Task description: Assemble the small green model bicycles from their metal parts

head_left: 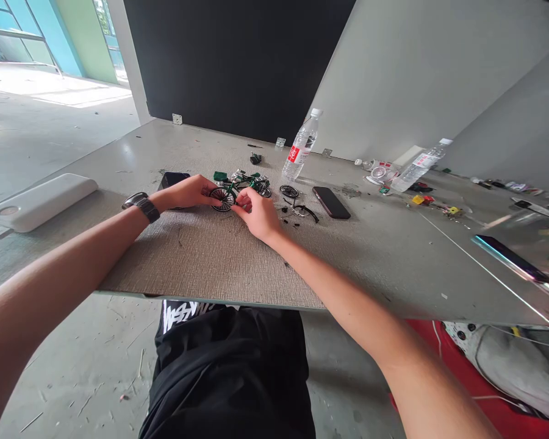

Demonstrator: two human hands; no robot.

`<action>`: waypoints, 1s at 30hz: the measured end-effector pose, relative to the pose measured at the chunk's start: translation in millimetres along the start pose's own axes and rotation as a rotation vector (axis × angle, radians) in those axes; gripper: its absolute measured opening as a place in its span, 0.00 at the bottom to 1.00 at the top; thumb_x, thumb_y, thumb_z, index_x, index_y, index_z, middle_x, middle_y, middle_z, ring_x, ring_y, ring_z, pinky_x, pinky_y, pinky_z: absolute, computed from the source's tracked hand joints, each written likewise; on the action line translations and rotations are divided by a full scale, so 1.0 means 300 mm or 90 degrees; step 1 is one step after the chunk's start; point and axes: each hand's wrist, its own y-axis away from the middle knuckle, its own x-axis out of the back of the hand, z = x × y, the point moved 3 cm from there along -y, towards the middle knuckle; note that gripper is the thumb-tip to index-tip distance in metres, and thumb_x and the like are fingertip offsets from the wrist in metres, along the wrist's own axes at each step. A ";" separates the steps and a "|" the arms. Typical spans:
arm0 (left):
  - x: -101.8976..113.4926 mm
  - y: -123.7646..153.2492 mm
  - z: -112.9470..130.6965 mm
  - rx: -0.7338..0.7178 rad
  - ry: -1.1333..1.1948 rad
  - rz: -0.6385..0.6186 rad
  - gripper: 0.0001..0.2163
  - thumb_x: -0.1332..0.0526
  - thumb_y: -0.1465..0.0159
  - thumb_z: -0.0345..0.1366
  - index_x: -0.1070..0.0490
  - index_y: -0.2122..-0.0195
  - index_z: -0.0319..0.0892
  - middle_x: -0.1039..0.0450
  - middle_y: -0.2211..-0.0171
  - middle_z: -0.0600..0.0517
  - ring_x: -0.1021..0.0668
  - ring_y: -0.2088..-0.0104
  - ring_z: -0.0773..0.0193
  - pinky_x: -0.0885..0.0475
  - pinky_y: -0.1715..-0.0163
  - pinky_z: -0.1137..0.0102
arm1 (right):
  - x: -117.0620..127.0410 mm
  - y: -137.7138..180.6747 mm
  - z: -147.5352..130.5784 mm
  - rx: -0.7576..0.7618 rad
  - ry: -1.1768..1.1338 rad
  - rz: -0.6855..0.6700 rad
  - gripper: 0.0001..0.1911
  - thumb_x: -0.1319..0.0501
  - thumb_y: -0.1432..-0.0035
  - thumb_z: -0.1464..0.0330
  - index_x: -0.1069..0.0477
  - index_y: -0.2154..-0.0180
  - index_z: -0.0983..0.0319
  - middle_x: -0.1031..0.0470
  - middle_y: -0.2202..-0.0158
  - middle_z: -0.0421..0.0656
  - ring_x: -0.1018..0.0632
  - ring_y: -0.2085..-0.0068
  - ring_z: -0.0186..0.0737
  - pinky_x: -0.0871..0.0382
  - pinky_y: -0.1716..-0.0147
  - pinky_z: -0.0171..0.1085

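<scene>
A small green model bicycle (242,185) lies on the grey table (210,256), a little beyond its middle. My left hand (190,191), with a watch on its wrist, is closed on the bicycle's near wheel from the left. My right hand (257,213) pinches the frame beside that wheel from the right. A loose spoked wheel (289,191) and small black parts (302,211) lie just right of my right hand.
A dark phone (331,202) lies right of the loose parts, with a water bottle (301,146) behind it. A white power bank (36,201) sits at the left edge. A second bottle (417,166), small coloured parts and another person's fingers holding a phone (515,258) are at the right.
</scene>
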 end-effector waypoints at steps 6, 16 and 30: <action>0.001 0.001 0.010 0.008 0.005 -0.006 0.16 0.32 0.39 0.50 0.21 0.68 0.39 0.30 0.77 0.56 0.36 0.77 0.70 0.43 0.76 0.72 | 0.000 0.001 -0.003 0.006 -0.003 -0.004 0.06 0.34 0.37 0.66 0.30 0.61 0.58 0.19 0.63 0.40 0.22 0.66 0.38 0.32 0.65 0.39; 0.005 0.000 0.015 -0.013 -0.003 -0.005 0.15 0.31 0.39 0.48 0.22 0.71 0.39 0.34 0.80 0.57 0.37 0.77 0.69 0.45 0.75 0.71 | 0.005 0.003 -0.011 0.028 0.018 -0.020 0.04 0.36 0.35 0.65 0.29 0.63 0.57 0.19 0.63 0.39 0.22 0.65 0.38 0.33 0.65 0.38; 0.005 0.000 0.021 0.005 0.011 -0.018 0.14 0.31 0.39 0.46 0.19 0.67 0.38 0.29 0.77 0.55 0.33 0.75 0.68 0.42 0.73 0.72 | 0.001 0.000 -0.001 0.004 -0.010 -0.016 0.06 0.33 0.37 0.65 0.29 0.60 0.57 0.18 0.62 0.41 0.20 0.65 0.39 0.30 0.64 0.39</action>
